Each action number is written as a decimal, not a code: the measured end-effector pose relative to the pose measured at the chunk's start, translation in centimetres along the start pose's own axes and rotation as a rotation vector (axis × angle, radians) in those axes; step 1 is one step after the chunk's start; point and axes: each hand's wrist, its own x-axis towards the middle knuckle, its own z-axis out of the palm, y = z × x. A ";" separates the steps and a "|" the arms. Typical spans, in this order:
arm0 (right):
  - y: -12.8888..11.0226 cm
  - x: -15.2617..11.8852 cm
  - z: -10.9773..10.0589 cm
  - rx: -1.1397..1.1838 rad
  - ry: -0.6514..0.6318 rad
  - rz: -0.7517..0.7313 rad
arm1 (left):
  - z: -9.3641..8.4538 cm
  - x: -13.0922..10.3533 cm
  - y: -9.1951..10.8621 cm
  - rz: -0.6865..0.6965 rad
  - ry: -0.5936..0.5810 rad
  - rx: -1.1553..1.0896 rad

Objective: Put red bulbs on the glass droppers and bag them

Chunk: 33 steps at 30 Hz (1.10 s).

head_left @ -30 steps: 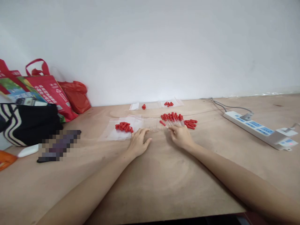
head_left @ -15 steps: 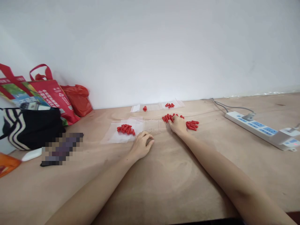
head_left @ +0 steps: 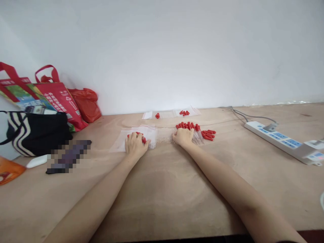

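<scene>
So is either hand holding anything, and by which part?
Can't tell: the left hand covers red bulbs, the right hand is beside the thin clear tubes, fingertips hidden.

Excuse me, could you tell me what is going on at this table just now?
A person is handling small red caps and thin clear tubes at a wooden table. The left hand is over the red caps on the clear bags. The right hand is at the clear tubes, beside the row of red-capped tubes; whether it grips one is hard to tell. More red pieces lie to the right, short of the power strip.
</scene>
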 end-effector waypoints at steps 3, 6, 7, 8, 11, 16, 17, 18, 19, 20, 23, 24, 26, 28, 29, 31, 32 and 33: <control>-0.2 0.4 0.0 0.011 -0.040 0.014 | 0.1 0.0 -0.3 0.003 -0.014 0.045; -0.3 0.6 -0.1 0.026 -0.075 0.030 | -0.1 0.0 -0.1 0.006 -0.016 0.076; -0.4 0.6 -0.1 0.029 -0.082 0.033 | -0.1 -0.1 -0.1 0.012 -0.017 0.088; -0.4 0.6 0.0 0.033 -0.084 0.033 | -0.2 -0.1 0.0 0.019 -0.015 0.100; -0.5 0.6 0.1 0.042 -0.063 0.024 | -0.3 -0.2 0.0 0.044 -0.004 0.126; 0.2 -0.3 0.2 0.088 0.084 -0.019 | -0.9 -0.3 0.0 0.061 0.041 0.090; 0.6 -0.7 0.2 0.114 0.132 -0.055 | -1.1 -0.4 0.1 0.083 0.063 0.059; 1.1 -1.1 0.3 0.146 0.179 -0.107 | -1.3 -0.6 0.3 0.118 0.087 0.013; 1.7 -1.7 0.3 0.179 0.219 -0.171 | -1.5 -0.8 0.6 0.163 0.108 -0.046; 2.4 -2.3 0.4 0.211 0.247 -0.240 | -1.7 -1.0 1.0 0.215 0.124 -0.116; 5.0 -4.0 0.5 0.286 0.257 -0.412 | -2.0 -2.0 2.4 0.361 0.111 -0.332; 5.8 -4.5 0.5 0.305 0.249 -0.458 | -2.0 -2.3 2.8 0.393 0.083 -0.387; 7.2 -5.3 0.3 0.327 0.238 -0.525 | -1.9 -2.9 3.6 0.411 0.013 -0.469; 8.0 -5.7 0.0 0.320 0.250 -0.553 | -1.6 -3.2 4.1 0.402 -0.048 -0.532; 8.1 -5.8 -0.2 0.309 0.261 -0.558 | -1.4 -3.2 4.3 0.405 -0.067 -0.560; 7.9 -6.0 -0.4 0.283 0.273 -0.573 | -1.0 -3.2 4.5 0.431 -0.097 -0.603; 7.6 -6.0 -0.5 0.272 0.270 -0.591 | -0.8 -3.2 4.6 0.445 -0.111 -0.618; 7.4 -6.0 -0.5 0.261 0.262 -0.615 | -0.6 -3.1 4.7 0.453 -0.120 -0.629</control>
